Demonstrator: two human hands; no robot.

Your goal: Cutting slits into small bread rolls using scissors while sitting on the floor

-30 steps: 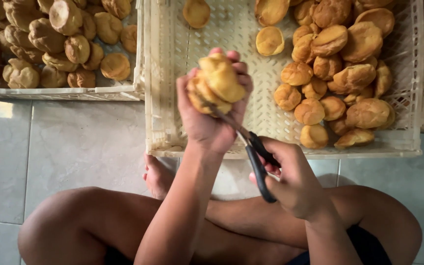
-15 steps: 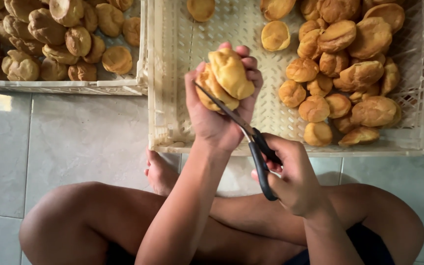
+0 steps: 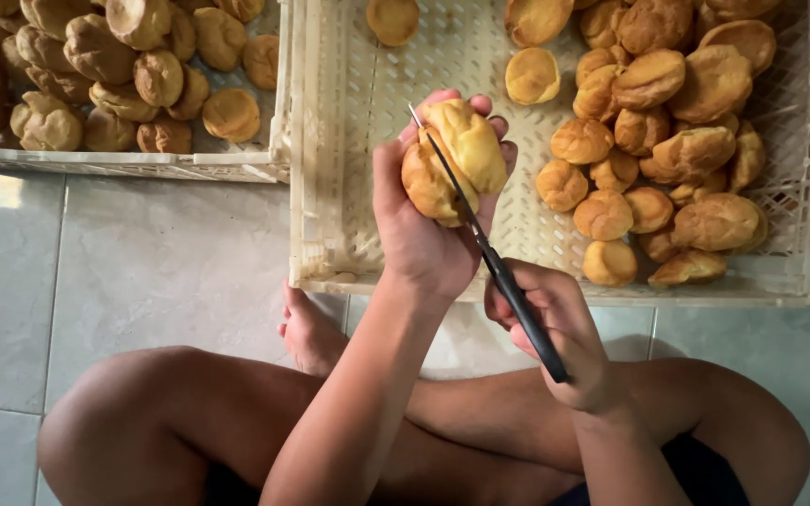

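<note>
Left hand wrapped round a golden pastry puff, fingers curled over the top, thumb on the near side, palm cupping underneath; held up and steady so the blades can get at it without crushing the shell. Right hand closed on the black handles of scissors, coming in from 5 o'clock, blades pointing to 11 o'clock and sunk through the middle of the puff, tip poking out past the top edge. Blade gap not readable from here.

Puff raised above the near-left part of the cream plastic crate. Looks rounded, lumpy, baked deep yellow-brown, split line down the centre where the blade sits, two halves still joined. Light, dry crust by the look.

Outward: pile of similar puffs at 2 o'clock inside the same crate, a few loose ones at 12. Second tray at 10 o'clock, packed with darker puffs. Crossed bare legs below, grey floor tiles at 8 o'clock.
</note>
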